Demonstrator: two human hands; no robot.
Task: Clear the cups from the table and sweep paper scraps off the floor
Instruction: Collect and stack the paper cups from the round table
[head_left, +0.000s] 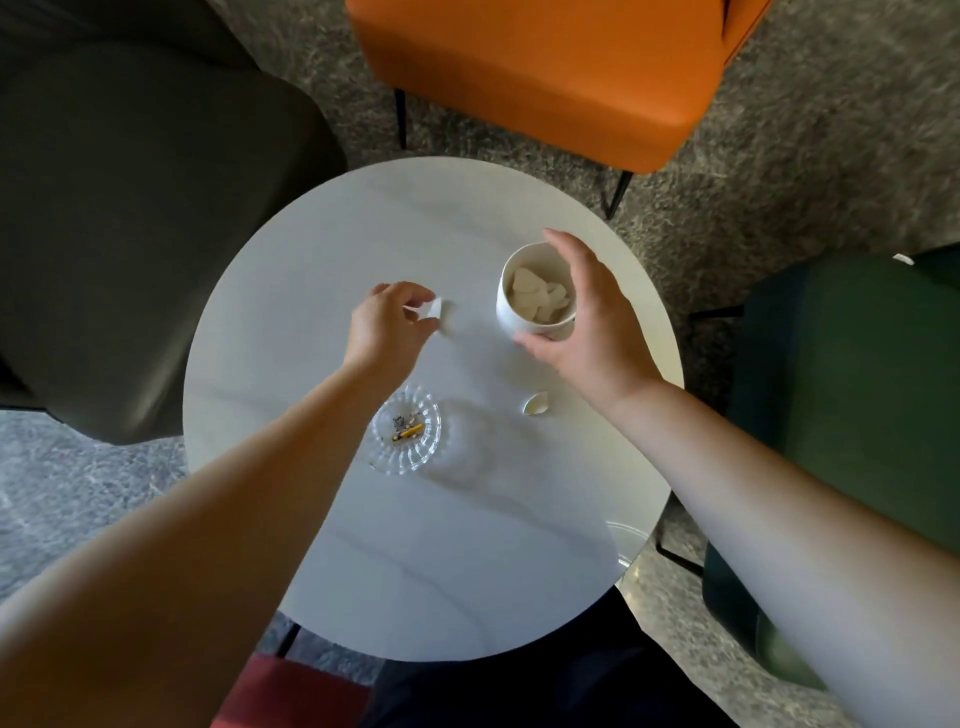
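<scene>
A white cup (535, 301) stands upright on the round white table (363, 545), toward its far right side. It is plain, smooth-walled, and holds several pale, torn scraps (537, 299) piled loosely inside. The right hand (587, 317) wraps it from the right: the thumb lies against the near wall at the base, the fingers arch over the far rim, curled round the cup.

The left hand (387, 325) is just left of the cup, apart from it, and pinches a small white scrap of paper (434, 312) between thumb and fingertips, low over the tabletop; whether the scrap touches the table cannot be told.

Another curled white bit (535, 404) lies on the table near the right wrist. A clear ribbed glass dish (406, 431) sits nearer the person, holding a short yellow stub and dark specks.

Round the table stand an orange chair (545, 73) at the far side, a dark grey chair (130, 208) to the left, and a green chair (852, 389) to the right, on a mottled grey floor (779, 130).
</scene>
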